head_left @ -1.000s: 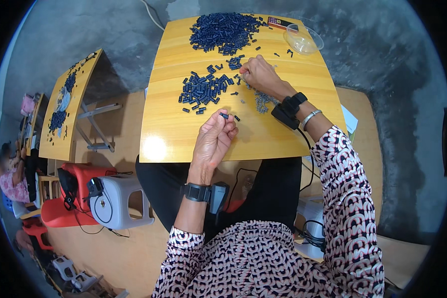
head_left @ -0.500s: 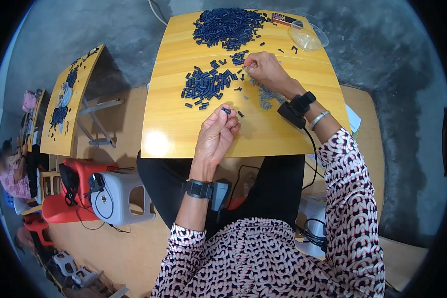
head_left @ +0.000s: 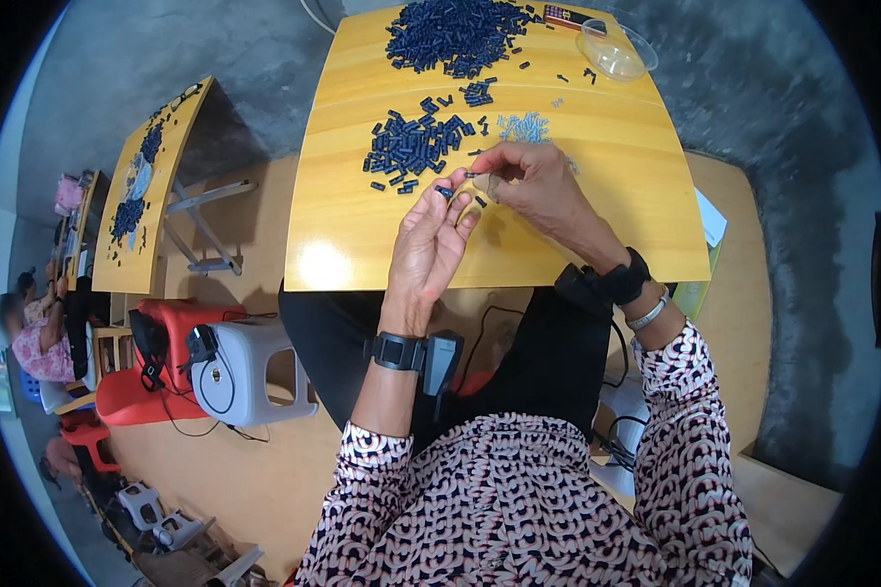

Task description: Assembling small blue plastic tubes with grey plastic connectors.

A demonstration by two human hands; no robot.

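Note:
Above the near part of the yellow table (head_left: pixel 597 235), my left hand (head_left: pixel 427 233) pinches a small dark-blue plastic piece (head_left: pixel 445 193) between thumb and forefinger. My right hand (head_left: pixel 533 186) is closed close beside it, with a tiny dark part (head_left: pixel 471 175) at its fingertips. The fingers of both hands almost meet; whether the two parts touch I cannot tell. Just beyond my left hand lies a pile of short dark-blue pieces (head_left: pixel 411 147). Past my right hand is a heap of small pale grey-blue parts (head_left: pixel 525 128), partly hidden by that hand.
A larger dark-blue heap (head_left: pixel 450 37) covers the table's far side. A clear plastic bowl (head_left: pixel 619 51) stands at the far right corner near a dark red-edged object (head_left: pixel 574 19). Left are a grey stool (head_left: pixel 240 377), a red chair (head_left: pixel 142 396) and another table (head_left: pixel 127 205).
My right hand has come from the small parts back toward me, up to my left hand. The left hand keeps its dark-blue piece. The whole view has shifted slightly.

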